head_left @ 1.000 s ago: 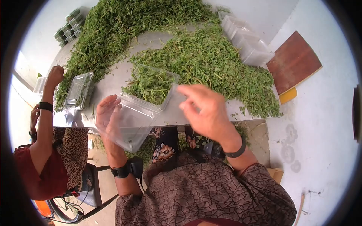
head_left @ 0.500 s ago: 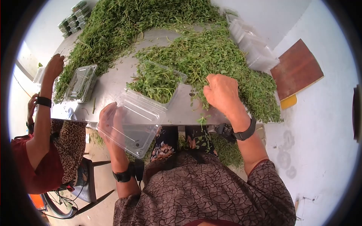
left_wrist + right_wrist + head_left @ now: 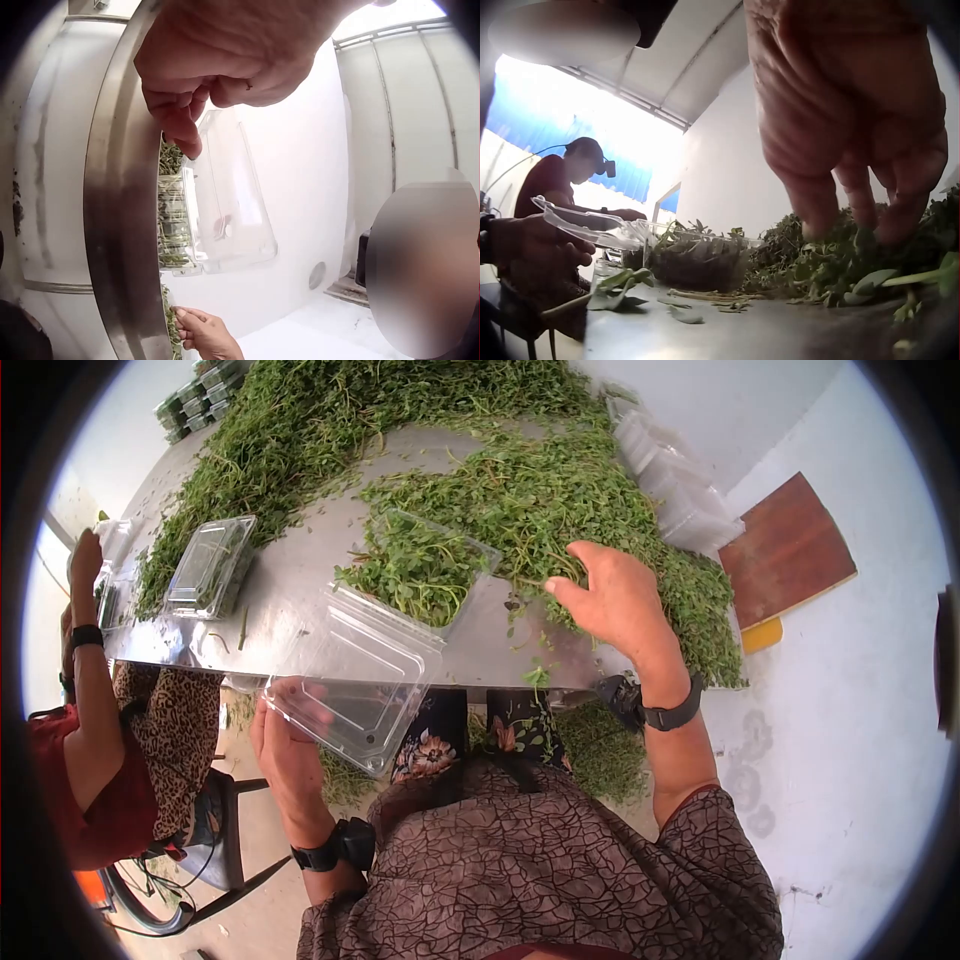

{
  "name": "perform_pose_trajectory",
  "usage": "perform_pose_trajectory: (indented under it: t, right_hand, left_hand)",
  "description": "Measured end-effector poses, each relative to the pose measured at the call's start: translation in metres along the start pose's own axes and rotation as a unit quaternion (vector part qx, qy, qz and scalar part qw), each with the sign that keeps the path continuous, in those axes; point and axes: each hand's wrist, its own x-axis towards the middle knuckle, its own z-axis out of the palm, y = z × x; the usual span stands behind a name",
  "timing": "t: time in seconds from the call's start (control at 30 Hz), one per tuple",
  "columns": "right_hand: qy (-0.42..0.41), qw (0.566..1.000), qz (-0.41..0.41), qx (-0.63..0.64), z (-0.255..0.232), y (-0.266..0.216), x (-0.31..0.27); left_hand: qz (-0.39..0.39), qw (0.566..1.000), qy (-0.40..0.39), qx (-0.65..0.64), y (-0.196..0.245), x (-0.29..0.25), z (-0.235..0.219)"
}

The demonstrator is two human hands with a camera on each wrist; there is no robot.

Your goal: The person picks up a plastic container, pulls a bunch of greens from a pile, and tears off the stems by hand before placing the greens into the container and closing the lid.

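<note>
A clear hinged box (image 3: 478, 588) sits on the metal table, its base filled with leafy green stems (image 3: 405, 565). Its lid (image 3: 375, 680) is folded back and hangs over the table's front edge. My left hand (image 3: 288, 755) holds the lid's outer edge, with some fingers seen through the plastic; in the left wrist view, the bent fingers of this hand (image 3: 232, 64) are at the lid's corner. To the right of the box, my right hand (image 3: 622, 605) has thumb and fingers apart. In the right wrist view, its fingers (image 3: 817, 206) point down at the loose greens (image 3: 802, 262).
Greens are heaped along the back (image 3: 400, 395) and right of the table. A closed, filled box (image 3: 212, 565) stands to the left, beside another person's arm (image 3: 90, 660). Stacked clear boxes (image 3: 680, 490) stand back right, near a brown board (image 3: 785, 550).
My right hand has gone from a closed fist to spread fingers and moved slightly right. My left hand sits lower at the lid's edge. The other person's hand has moved left.
</note>
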Motion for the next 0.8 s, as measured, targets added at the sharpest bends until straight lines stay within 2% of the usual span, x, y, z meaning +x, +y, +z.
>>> perform_pose_trajectory:
  t: [0.03,0.1,0.17,0.23,0.27,0.43,0.5,0.53,0.57,0.6,0.63,0.7,0.73,0.8]
  right_hand:
    - [-0.001,1.000,-0.002,0.000,0.003,0.001,-0.001]
    - [0.042,0.997,-0.058,-0.039,0.012,0.005,-0.002]
    - [0.033,0.996,-0.061,-0.052,0.016,0.004,-0.002]
    - [0.024,0.995,-0.064,-0.066,0.019,0.005,-0.002]
    - [0.031,0.993,-0.079,-0.085,0.021,0.006,-0.001]
    - [0.028,0.990,-0.082,-0.112,0.026,0.012,0.001]
    - [0.094,0.988,-0.091,-0.083,0.027,0.014,0.000]
    - [0.094,0.988,-0.091,-0.083,0.025,0.014,0.000]
    - [0.107,0.990,-0.080,-0.037,0.021,0.013,0.000]
    - [0.121,0.990,-0.068,0.008,0.017,0.013,0.000]
    - [0.122,0.990,-0.067,0.007,0.015,0.013,0.000]
    - [0.116,0.974,0.022,0.196,0.011,0.014,0.002]
    - [0.118,0.974,0.022,0.193,0.009,0.015,0.002]
    - [0.116,0.925,0.033,0.359,0.008,0.017,0.001]
  left_hand:
    - [-0.002,1.000,-0.014,-0.014,-0.001,-0.001,-0.001]
    - [-0.007,0.999,-0.031,-0.004,0.002,-0.004,0.003]
    - [-0.011,0.999,-0.045,0.007,0.002,-0.007,0.006]
    - [-0.051,0.995,-0.088,-0.018,0.001,-0.006,0.007]
    - [-0.042,0.992,-0.115,0.004,0.006,-0.006,0.008]
    - [-0.040,0.989,-0.088,-0.110,0.021,0.001,0.024]
    - [-0.050,0.987,-0.073,-0.136,0.023,0.012,0.023]
    - [-0.039,0.988,-0.074,-0.129,0.020,0.022,0.014]
    - [-0.028,0.989,-0.075,-0.121,0.019,0.030,0.009]
    - [-0.012,0.997,-0.032,-0.073,0.023,0.036,0.012]
    - [-0.012,0.997,-0.035,-0.074,0.024,0.044,0.013]
    - [-0.007,0.998,0.012,-0.067,0.026,0.059,0.012]
    - [-0.007,0.998,0.009,-0.069,0.025,0.062,0.008]
    - [0.037,0.996,0.025,-0.075,0.019,0.069,-0.003]
